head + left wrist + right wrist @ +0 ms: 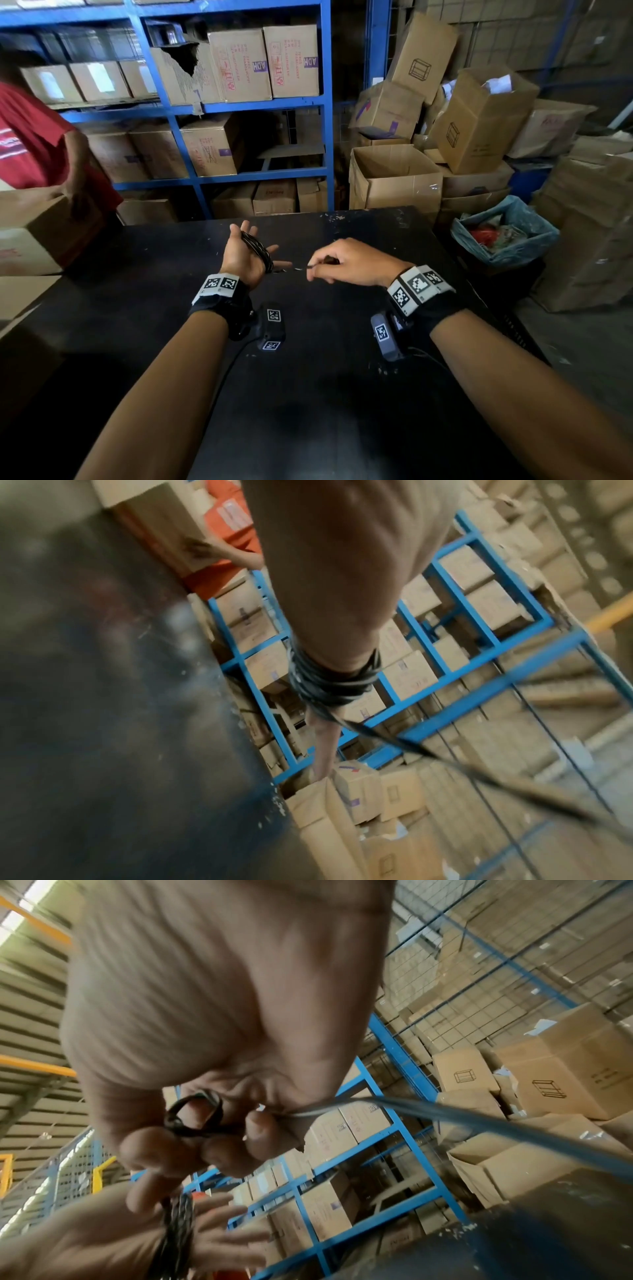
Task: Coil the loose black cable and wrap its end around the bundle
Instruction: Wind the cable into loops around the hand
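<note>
Above the middle of the dark bench, the black cable sits wound in several turns across the palm of the left hand, which is held palm-up with its fingers spread and straight, acting as a former more than as a grip. From the coil a short run of cable leads across to the right hand, whose thumb and fingertips pinch it; the right wrist view shows a small loop of cable tucked inside those curled fingers as well.

Coiling looks nearly finished, so the step in hand is probably the last turns or the start of the end wrap. To do it well, the right hand should keep light tension on the run, lay each turn beside the last one, and leave enough tail to go crosswise round the bundle. The left fingers ought to stay spread until then, so the coil slides off without collapsing.

Both wrists carry bands with printed markers and small cameras, whose own leads hang near the work and could be caught up. Behind the bench stand blue shelves stacked with cardboard boxes, and a lined bin sits to the right. Another person in a red shirt handles a box at the left, well apart from the cable.
</note>
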